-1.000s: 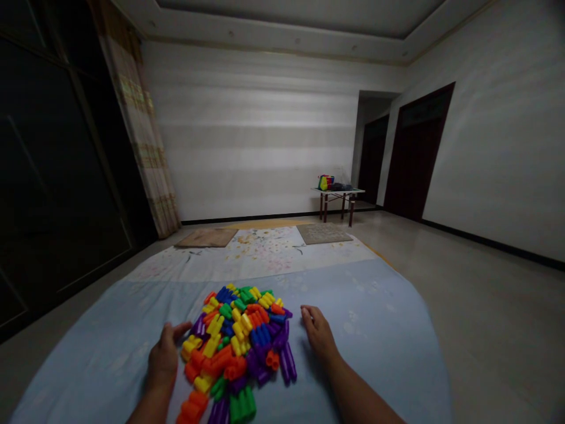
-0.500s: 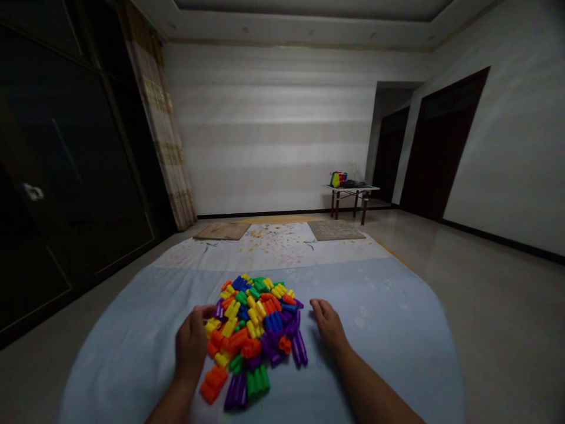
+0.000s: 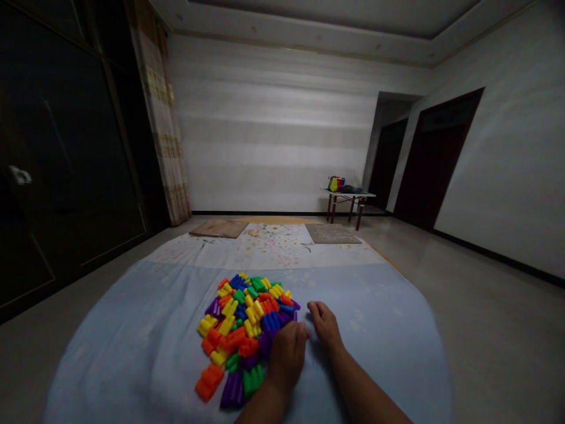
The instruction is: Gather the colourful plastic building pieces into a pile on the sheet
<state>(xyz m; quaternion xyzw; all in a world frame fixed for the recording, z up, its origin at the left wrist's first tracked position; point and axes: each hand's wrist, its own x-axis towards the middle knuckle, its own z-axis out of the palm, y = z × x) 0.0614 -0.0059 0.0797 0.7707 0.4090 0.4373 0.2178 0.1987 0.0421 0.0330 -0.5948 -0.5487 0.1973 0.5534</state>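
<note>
A pile of plastic blocks (image 3: 241, 318) in orange, yellow, green, blue and purple lies on the light blue cloth. Over the pile's right side is my left hand (image 3: 289, 353), its fingers curled; whatever they grip, if anything, is hidden, and purple blocks are partly covered beneath it. My right hand (image 3: 324, 323) rests on the cloth just right of the pile with its fingers curled, and its fingertips' contents cannot be made out. An orange block (image 3: 209, 381) sits at the pile's near left edge.
Two flat boards lie at the table's far side, a brown one (image 3: 219, 228) on the left and a greyish one (image 3: 332, 234) on the right. Beyond stands a small table (image 3: 369, 194) bearing a colourful item. Cloth (image 3: 388, 330) stretches to the right.
My left hand has moved from the pile's left side across to its right side, close to my right hand. My right hand has barely moved. The camera view has shifted slightly.
</note>
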